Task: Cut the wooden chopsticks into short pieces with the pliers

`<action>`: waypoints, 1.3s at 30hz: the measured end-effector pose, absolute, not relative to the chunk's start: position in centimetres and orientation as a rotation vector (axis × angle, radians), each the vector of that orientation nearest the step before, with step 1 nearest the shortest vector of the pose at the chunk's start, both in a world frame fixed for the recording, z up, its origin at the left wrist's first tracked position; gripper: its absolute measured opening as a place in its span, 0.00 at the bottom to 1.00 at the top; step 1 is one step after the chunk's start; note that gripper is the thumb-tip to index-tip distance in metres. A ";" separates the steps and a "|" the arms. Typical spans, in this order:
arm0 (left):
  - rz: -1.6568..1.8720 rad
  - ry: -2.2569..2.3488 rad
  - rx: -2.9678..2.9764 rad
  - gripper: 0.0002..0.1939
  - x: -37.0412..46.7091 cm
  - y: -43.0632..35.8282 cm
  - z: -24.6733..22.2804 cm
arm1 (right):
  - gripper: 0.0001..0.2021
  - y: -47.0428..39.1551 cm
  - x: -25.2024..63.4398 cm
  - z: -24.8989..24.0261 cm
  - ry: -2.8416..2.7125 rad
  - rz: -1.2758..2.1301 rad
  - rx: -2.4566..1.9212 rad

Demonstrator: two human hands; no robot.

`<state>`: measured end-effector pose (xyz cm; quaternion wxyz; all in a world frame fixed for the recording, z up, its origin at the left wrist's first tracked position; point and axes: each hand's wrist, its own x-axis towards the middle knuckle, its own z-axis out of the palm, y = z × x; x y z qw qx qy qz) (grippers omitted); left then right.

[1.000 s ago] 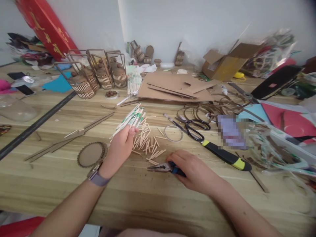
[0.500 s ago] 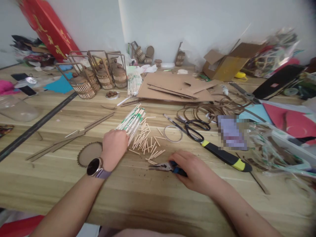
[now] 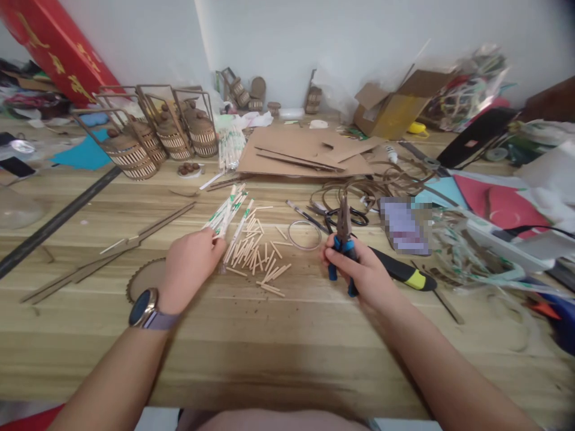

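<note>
My left hand point(image 3: 191, 263), with a watch at its wrist, is closed on paper-wrapped sticks point(image 3: 227, 212) with green print, left of the middle. Pliers point(image 3: 344, 242) with blue and black handles are in my right hand point(image 3: 359, 263), their jaws pointing up and away from me. Between the hands lies a loose heap of short wooden sticks point(image 3: 256, 251). A thin ring point(image 3: 304, 235) rests beyond the heap, near a pen point(image 3: 305, 214). Partly behind my left hand is a round brown disc point(image 3: 146, 278) with a scalloped edge.
Small woven baskets point(image 3: 135, 158) with tall handles stand at the back left. Cardboard sheets point(image 3: 291, 149) lie at the back middle. To the right are coiled brown strips point(image 3: 381, 176), a phone point(image 3: 404, 224), a black-and-yellow tool point(image 3: 404, 272) and an open carton point(image 3: 399, 111).
My right hand has lifted the pliers and turned their jaws from pointing left to pointing up. My left hand stays on the wrapped sticks, some now tilted differently. The view has shifted right.
</note>
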<state>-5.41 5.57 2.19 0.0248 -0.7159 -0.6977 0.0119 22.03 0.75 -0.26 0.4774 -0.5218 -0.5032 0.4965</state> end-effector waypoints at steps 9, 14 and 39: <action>-0.714 -1.931 -2.674 0.11 -2.6 2.1 2.2 | 0.16 0.9 21.6 -0.6 -0.972 1.208 -1.180; -0.504 -1.372 -3.215 0.11 -0.5 -0.5 1.4 | 0.20 1.1 21.8 -0.9 -0.875 1.173 -1.102; 0.084 -1.459 -3.198 0.16 -0.8 0.4 1.6 | 0.14 2.7 24.8 -1.0 -0.930 0.850 -1.166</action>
